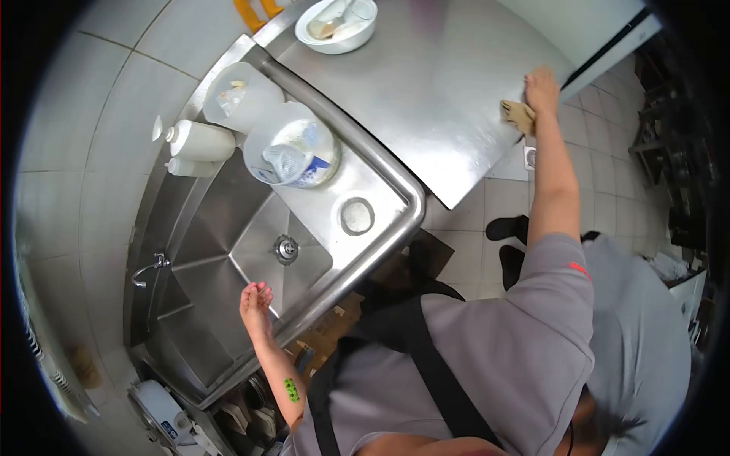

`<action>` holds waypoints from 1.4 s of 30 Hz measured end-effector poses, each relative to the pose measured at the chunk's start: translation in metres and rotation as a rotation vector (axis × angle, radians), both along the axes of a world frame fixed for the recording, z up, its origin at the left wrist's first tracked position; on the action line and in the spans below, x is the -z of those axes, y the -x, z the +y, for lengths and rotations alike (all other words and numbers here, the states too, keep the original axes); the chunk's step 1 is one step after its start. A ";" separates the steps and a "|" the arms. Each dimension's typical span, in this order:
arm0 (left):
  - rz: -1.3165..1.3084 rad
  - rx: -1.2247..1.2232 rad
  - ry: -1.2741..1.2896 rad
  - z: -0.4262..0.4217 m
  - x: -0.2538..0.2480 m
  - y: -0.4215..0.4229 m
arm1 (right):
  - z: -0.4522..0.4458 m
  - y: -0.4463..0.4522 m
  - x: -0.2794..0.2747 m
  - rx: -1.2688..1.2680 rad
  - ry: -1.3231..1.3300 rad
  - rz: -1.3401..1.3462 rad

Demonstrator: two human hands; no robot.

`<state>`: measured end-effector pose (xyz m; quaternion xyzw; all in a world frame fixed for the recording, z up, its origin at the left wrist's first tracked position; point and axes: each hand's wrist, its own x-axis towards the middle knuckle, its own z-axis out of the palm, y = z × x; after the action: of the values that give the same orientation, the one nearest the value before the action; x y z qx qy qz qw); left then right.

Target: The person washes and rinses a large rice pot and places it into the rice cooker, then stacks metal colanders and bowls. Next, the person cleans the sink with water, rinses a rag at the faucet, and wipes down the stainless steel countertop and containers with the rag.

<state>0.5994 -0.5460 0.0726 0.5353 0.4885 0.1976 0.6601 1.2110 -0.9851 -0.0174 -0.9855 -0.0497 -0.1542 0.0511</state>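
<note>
Over the front edge of the steel sink [220,319], my left hand [257,305] hangs with loosely curled fingers, somewhat apart, and nothing visible in it. My right arm stretches far out to the steel table [426,91]. At the table's right edge, my right hand [541,93] presses down on a folded tan cloth [518,116], which sticks out beside the palm and wrist. The fingertips of that hand are hard to make out.
Two clear plastic tubs [242,95] [293,148] and white bottles [201,141] stand along the sink's back. A white bowl [336,26] with utensils sits on the table. A faucet [152,266] is at the left. Another person [639,319] in grey is close behind at the right.
</note>
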 end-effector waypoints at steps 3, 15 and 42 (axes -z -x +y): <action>0.014 -0.003 -0.003 0.006 0.007 0.001 | 0.028 0.040 -0.007 -0.251 -0.096 -0.048; -0.406 0.401 -0.003 -0.003 -0.027 -0.110 | 0.112 0.298 -0.026 -0.674 -0.406 -0.068; -0.446 0.948 -0.076 -0.140 -0.070 -0.287 | 0.052 0.193 -0.119 -0.326 -0.714 0.260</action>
<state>0.8868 -0.6865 0.1423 0.6661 0.0327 0.0039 0.7451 1.0181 -0.9328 0.1013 -0.8964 -0.1415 -0.0257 0.4193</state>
